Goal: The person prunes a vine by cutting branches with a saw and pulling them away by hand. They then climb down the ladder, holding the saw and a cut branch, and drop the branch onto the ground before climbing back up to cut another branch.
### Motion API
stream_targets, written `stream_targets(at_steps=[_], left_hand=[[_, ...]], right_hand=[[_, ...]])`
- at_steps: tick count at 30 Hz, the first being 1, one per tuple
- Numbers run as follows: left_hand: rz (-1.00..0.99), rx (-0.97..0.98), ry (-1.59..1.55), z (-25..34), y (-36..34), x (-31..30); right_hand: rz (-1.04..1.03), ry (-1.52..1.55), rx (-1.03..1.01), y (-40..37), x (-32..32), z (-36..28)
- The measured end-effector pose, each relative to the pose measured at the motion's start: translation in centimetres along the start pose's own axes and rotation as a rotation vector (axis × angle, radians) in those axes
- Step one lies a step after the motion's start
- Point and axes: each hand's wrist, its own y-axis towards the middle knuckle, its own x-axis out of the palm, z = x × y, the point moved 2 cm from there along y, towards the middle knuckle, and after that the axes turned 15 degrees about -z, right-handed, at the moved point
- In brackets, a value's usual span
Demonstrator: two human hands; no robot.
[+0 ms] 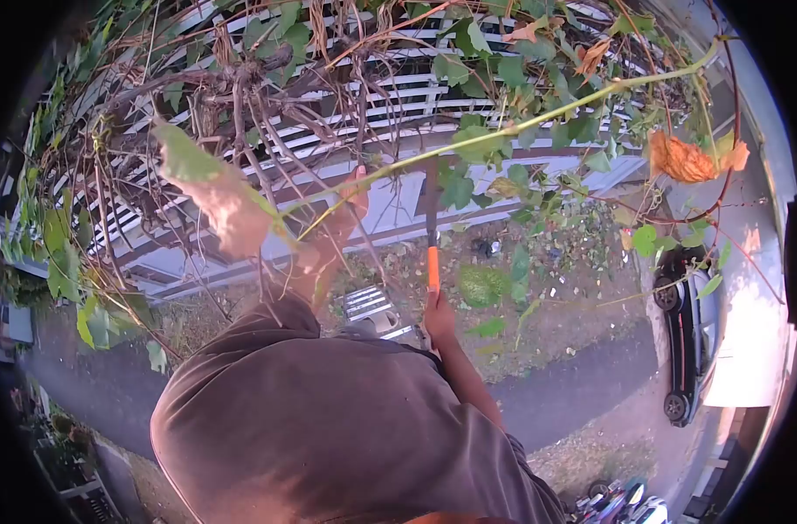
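Observation:
My right hand (pixel 439 316) is wrapped round the orange handle of a tool with a long, dark, straight blade (pixel 432 210). The blade points up toward the vines, and its tip lies close to the white slatted trellis. My left hand (pixel 357 194) is raised among bare vine stems (pixel 246 113) beside the trellis. Stems and a blurred, half-dry leaf (pixel 211 188) in front partly cover that arm and hand, so its grip cannot be made out. A long green vine shoot (pixel 521 127) crosses close in front of the camera.
Below me stands a metal ladder (pixel 371 304). White slats (pixel 416 92) run behind tangled stems and leaves. An orange dry leaf (pixel 685 159) hangs at right. A car (pixel 682 341) is parked by the wall, with motorbikes (pixel 617 502) at lower right.

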Motion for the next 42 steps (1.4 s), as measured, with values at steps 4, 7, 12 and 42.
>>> stream_targets(at_steps=[4,7,12,42], left_hand=[[-0.141,-0.143,-0.263,-2.6,1.0,1.5],[-0.122,-0.149,-0.244,-1.7,0.5,1.1],[-0.079,-0.092,-0.261,-1.3,0.7,1.7],[-0.042,-0.036,-0.264,-4.1,-1.0,3.7]], right_hand=[[0.039,-0.006,-0.06,-0.1,-2.2,-0.7],[0.071,0.007,-0.034,-2.4,-3.7,-1.2],[0.086,-0.094,0.047,-6.7,-5.2,2.8],[-0.413,0.483,-0.038,6.6,-9.0,-23.5]])
